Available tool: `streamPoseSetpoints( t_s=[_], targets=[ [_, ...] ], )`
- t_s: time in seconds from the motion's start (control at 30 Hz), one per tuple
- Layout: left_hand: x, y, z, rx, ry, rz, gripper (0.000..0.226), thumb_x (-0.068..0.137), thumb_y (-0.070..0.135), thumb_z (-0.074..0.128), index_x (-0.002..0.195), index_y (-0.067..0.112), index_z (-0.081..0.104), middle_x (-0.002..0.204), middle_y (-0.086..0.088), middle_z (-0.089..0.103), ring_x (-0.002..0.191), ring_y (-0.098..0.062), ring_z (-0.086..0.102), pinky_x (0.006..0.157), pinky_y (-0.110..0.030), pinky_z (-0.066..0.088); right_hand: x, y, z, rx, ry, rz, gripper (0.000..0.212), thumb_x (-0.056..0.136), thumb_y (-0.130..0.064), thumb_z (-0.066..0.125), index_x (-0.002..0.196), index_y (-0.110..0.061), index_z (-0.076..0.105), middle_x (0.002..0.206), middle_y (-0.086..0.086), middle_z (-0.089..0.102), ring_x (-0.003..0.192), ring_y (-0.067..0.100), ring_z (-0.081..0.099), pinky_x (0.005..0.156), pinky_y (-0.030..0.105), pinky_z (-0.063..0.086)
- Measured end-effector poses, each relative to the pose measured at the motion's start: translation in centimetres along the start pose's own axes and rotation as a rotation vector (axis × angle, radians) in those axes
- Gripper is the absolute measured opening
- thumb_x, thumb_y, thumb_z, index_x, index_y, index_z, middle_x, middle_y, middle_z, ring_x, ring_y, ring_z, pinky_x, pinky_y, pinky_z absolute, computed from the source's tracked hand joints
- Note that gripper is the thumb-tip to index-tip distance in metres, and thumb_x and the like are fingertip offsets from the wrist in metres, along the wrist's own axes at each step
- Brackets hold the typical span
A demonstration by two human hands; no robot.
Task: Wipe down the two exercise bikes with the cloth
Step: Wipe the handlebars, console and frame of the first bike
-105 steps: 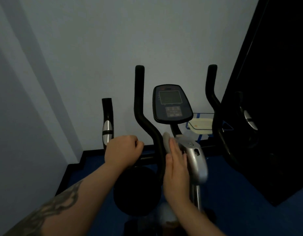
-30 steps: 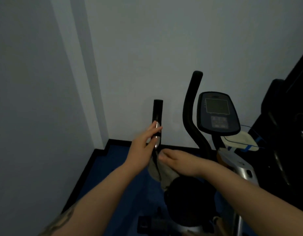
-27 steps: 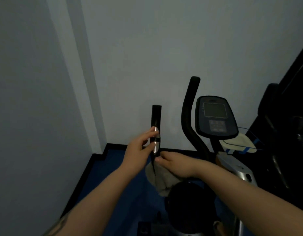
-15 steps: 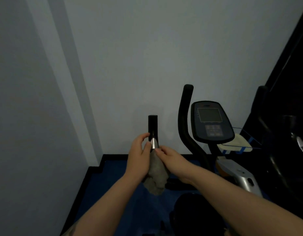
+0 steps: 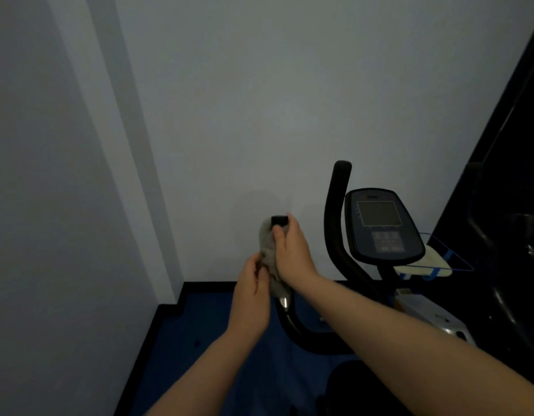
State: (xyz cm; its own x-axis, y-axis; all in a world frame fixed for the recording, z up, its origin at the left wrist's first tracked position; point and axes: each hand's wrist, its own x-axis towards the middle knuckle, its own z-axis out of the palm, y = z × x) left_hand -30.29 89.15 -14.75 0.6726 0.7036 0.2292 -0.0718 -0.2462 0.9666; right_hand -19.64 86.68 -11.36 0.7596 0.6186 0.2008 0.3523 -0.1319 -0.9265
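Left hand (image 5: 250, 292): fingers pinching the lower part of the grey cloth (image 5: 269, 253). Cloth: wrapped round the upright left handlebar grip (image 5: 279, 220), black tip showing above it. Right hand (image 5: 292, 252): fingers curled round cloth and grip together. Right of these fingers: tall handlebar (image 5: 334, 223), console (image 5: 381, 225).

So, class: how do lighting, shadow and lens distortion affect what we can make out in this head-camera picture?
Head view: dim, bluish light; the right side is near-black, so the second machine there is barely readable; faint shadows fall on the wall behind the cloth; the wide lens slants the wall corner; the console reads clearly.
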Motion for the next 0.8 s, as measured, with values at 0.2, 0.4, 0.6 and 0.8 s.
streamPoseSetpoints(
  t_s=[0.2,0.4,0.6,0.8],
  targets=[
    [0.2,0.4,-1.1,-0.006,0.071,0.046,0.025,0.103,0.026,0.036,0.125,0.031,0.049,0.112,0.024,0.058,0.096,0.017,0.054,0.075,0.0,0.039,-0.5,0.3,0.5,-0.024,0.052,-0.015,0.036,0.103,-0.036,0.034,0.136,-0.02,0.037,0.135,0.001,0.049,0.108,0.009,0.052,0.083,0.019,0.043],
    [0.7,1.1,-1.0,-0.014,0.12,0.045,0.022,0.103,0.03,0.038,0.119,0.03,0.052,0.106,0.022,0.06,0.092,0.013,0.057,0.072,-0.004,0.042,0.7,-1.2,-0.6,-0.121,-0.022,0.085,0.033,0.104,-0.037,0.034,0.123,-0.011,0.043,0.121,0.008,0.055,0.099,0.016,0.054,0.081,0.028,0.044],
    [-0.1,0.7,0.1,0.007,0.125,0.051,0.024,0.103,0.031,0.038,0.122,0.032,0.051,0.114,0.014,0.059,0.1,0.006,0.056,0.078,-0.011,0.045,-2.9,0.1,-0.9,-0.148,-0.105,0.064,0.042,0.1,-0.033,0.046,0.135,-0.012,0.037,0.128,0.007,0.05,0.107,0.017,0.054,0.085,0.03,0.047],
    [-1.1,0.8,2.4,0.041,0.233,0.153,0.023,0.101,0.017,0.041,0.111,0.034,0.053,0.116,0.009,0.052,0.108,0.005,0.048,0.089,-0.006,0.036,-7.0,1.7,-5.6,-0.327,-0.575,0.121,0.028,0.097,-0.041,0.051,0.111,-0.017,0.047,0.108,0.001,0.06,0.094,0.011,0.058,0.077,0.026,0.049]
  ],
)
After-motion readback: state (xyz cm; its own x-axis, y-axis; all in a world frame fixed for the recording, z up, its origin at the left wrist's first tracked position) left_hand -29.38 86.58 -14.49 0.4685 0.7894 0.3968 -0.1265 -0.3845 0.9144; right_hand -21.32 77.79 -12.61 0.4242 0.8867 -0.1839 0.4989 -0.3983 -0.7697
